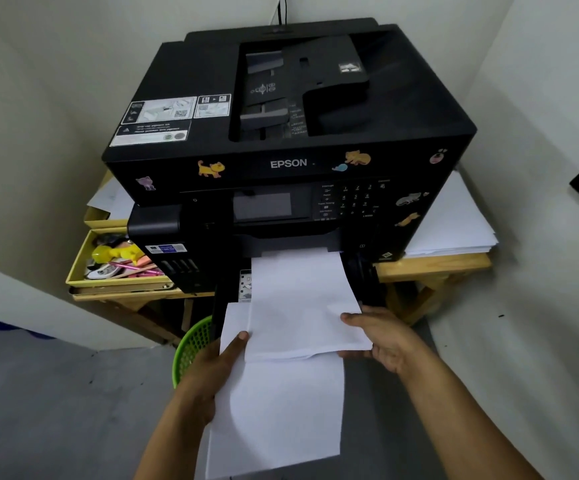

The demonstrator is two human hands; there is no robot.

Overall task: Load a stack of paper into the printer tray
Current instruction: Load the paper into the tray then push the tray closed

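1. We are facing a black Epson printer [288, 133] that is sitting on a wooden desk [433, 268] in a corner, with cat stickers dotting its front.
2. We are holding a stack of white paper [302, 306] whose far end is lying inside the printer's front opening, while its near end is sticking out towards us over a longer sheet [277, 417] that is hanging below it.
3. Our left hand [208, 372] is gripping the left edge of the paper, its fingers closed with the thumb [236, 344] pressing on top.
4. Our right hand [385, 337] is pinching the stack's near right corner, thumb above and fingers beneath.
5. A loose pile of white sheets [454, 220] is resting on the desk to the right of the printer.
6. A yellow tray [77, 268] of pens and small clutter is sitting to the left.
7. A green basket [191, 348] is showing behind our left hand.
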